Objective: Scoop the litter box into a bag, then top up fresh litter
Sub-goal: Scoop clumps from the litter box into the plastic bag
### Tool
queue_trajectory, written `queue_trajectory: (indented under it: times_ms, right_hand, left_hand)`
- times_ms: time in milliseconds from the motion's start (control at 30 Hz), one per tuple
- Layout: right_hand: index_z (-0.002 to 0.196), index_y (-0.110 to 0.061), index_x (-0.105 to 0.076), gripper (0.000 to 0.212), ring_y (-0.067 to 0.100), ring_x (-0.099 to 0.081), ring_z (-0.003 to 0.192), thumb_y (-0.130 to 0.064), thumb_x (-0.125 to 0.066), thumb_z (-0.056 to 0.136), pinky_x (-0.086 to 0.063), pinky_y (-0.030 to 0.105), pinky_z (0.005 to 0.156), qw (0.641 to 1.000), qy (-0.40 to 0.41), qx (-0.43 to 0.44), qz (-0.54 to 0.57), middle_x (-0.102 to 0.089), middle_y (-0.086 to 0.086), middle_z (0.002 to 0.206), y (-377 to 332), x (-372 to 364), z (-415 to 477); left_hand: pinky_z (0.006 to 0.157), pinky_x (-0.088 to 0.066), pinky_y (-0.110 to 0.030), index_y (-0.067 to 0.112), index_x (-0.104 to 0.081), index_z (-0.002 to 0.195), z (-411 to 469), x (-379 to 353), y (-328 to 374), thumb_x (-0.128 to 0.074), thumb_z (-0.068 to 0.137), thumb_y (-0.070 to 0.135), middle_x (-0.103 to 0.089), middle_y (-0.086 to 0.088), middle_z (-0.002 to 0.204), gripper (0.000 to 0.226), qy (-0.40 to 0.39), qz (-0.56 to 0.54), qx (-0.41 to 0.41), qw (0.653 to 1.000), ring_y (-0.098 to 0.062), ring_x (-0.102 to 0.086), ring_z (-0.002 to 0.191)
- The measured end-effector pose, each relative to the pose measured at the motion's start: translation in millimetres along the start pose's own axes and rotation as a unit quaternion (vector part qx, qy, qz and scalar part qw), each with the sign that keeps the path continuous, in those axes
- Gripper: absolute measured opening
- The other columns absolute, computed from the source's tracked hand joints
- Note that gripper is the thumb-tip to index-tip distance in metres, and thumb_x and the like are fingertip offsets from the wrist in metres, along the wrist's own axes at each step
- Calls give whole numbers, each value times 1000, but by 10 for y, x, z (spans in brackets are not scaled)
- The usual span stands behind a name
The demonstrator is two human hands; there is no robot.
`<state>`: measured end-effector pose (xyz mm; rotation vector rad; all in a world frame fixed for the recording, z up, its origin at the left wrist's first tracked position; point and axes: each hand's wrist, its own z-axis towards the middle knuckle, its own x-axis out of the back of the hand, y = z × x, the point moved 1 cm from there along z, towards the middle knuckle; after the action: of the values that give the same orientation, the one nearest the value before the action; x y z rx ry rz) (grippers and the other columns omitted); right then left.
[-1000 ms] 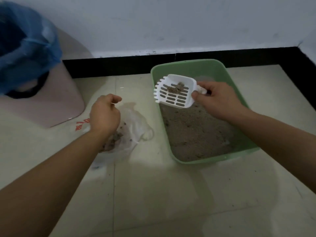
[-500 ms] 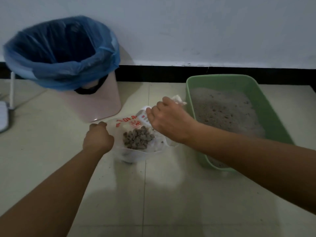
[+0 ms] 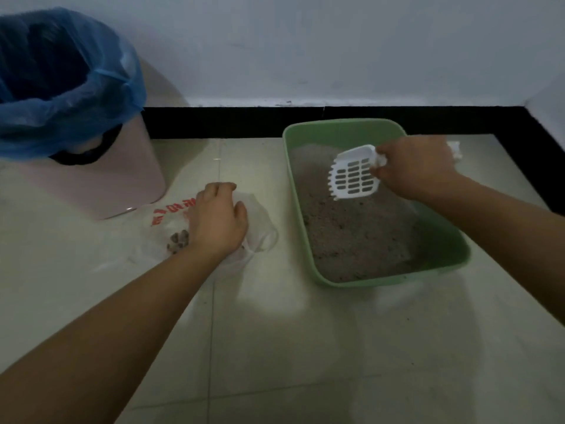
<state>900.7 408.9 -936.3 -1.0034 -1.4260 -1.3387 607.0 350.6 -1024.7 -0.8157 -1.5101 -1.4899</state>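
Note:
A green litter box (image 3: 444, 266) with grey litter (image 3: 351, 231) sits on the tiled floor at the right. My right hand (image 3: 415, 169) grips the handle of a white slotted scoop (image 3: 354, 174), which hangs with nothing in it over the litter at the box's far half. Left of the box lies a thin clear plastic bag (image 3: 260, 228) with red print; a few dark clumps (image 3: 179, 240) show inside it. My left hand (image 3: 218, 221) holds the bag's rim with curled fingers.
A pink bin (image 3: 122, 185) lined with a blue bag (image 3: 70, 84) stands at the far left against the wall. A black skirting strip (image 3: 244, 122) runs along the wall behind. Something small and white (image 3: 454, 149) lies past my right hand.
My right hand has swung the scoop from over the bag back to above the litter box, now without clumps in it. My left hand stays at the bag's rim.

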Motion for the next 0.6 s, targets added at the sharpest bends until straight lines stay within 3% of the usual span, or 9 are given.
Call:
queue_trajectory:
  times_ms: [67,167,300,400,500,600]
  right_hand:
    - [106,-24,-66,24,21,-46,66,-41,-52,97,-34,36,76,1000,-21,-9,-18,-40,-3,63,180,-170,-69]
    - [92,-26,-60,9,19,-46,63,-34,-57,94,-35,36,81,998,-7,-12,-56,-38,-6,58,323,-364,-122]
    - [92,-26,-62,12,19,-44,64,-27,-70,84,-36,36,84,995,26,14,-91,-59,-2,70,415,-495,-67]
    - [102,-23,-65,22,20,-51,67,-28,-73,82,-37,36,85,993,49,30,-104,-67,1,79,440,-567,27]
    - [108,-20,-64,29,20,-61,76,-28,-73,82,-38,35,86,991,76,42,-101,-70,3,83,434,-641,134]
    - [115,-17,-62,38,22,-65,88,-29,-74,82,-38,37,92,990,89,63,-86,-72,5,95,408,-755,288]
  left_hand:
    - [102,-40,-46,9,-48,135,-55,-162,247,-47,96,28,-51,-15,134,43,-10,-42,-14,999,-33,-47,122]
    - [102,-41,-47,7,-40,142,-139,-472,552,-44,98,36,-50,-16,137,52,-76,-105,5,992,-33,-49,123]
    - [99,-41,-48,0,-38,136,-188,-799,877,-35,101,37,-50,-22,133,51,-151,-118,32,981,-38,-48,120]
    - [90,-44,-45,-3,-41,128,-169,-882,1037,-36,99,18,-53,-24,120,37,-107,-115,76,985,-39,-51,109]
    - [97,-43,-45,1,-29,145,-225,-989,1124,-36,95,9,-51,-21,128,51,-54,-132,112,983,-36,-50,115]
    - [102,-36,-33,8,-25,150,-290,-1062,1124,-31,102,15,-47,-15,138,49,-8,-172,130,976,-31,-46,125]
